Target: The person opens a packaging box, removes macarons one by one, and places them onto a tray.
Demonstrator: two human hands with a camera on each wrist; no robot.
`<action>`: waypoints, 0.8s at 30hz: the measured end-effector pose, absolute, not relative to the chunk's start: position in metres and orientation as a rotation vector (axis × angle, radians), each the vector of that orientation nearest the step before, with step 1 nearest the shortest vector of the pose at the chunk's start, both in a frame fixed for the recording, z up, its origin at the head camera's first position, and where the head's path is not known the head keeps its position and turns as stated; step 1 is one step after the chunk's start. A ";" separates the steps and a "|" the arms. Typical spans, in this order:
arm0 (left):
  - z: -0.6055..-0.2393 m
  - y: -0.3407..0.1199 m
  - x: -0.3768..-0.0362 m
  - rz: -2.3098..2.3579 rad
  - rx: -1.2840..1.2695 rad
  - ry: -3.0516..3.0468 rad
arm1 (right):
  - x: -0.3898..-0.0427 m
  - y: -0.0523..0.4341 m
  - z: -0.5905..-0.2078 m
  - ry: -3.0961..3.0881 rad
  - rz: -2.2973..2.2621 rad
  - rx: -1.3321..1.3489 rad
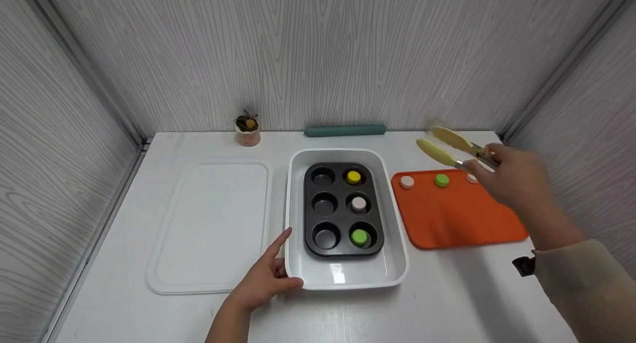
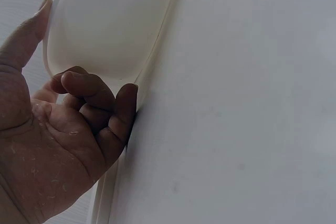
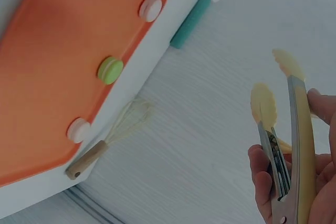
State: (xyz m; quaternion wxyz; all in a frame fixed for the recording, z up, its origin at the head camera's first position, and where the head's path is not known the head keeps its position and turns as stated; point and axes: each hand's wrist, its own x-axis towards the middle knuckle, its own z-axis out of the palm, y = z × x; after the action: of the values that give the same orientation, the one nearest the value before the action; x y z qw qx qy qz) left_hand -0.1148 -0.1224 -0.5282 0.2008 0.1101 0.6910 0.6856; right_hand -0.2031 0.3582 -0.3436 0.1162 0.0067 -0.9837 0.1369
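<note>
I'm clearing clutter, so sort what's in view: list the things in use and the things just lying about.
In use: tongs in right hand; white dish steadied by left hand; muffin tin; macarons on orange mat.

Lying about: white lid, teal roll, dessert cup, whisk.

bare table [image 1: 447, 293] front right, walls enclosing

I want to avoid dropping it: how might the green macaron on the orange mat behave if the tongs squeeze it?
The green macaron looks like two shells around a filling, so a hard squeeze may crack or split it. It lies flat on the orange mat, so it probably won't roll. The tongs have smooth rounded tips, so it might slip.
</note>
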 end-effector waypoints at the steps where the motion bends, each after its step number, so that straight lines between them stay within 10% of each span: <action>1: -0.528 -0.122 -0.115 1.917 0.308 1.930 | -0.201 0.354 -0.343 -2.868 0.397 0.050; 24: -0.529 -0.122 -0.115 1.890 0.308 1.974 | -0.180 0.295 -0.378 -2.894 0.374 0.521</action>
State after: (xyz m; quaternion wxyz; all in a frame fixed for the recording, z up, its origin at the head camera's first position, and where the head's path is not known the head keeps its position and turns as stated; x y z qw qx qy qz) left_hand -0.1152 -0.1220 -0.5293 0.1946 0.1099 0.7041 0.6741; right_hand -0.1803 0.2954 -0.3781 0.0886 0.1751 -0.9725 0.1256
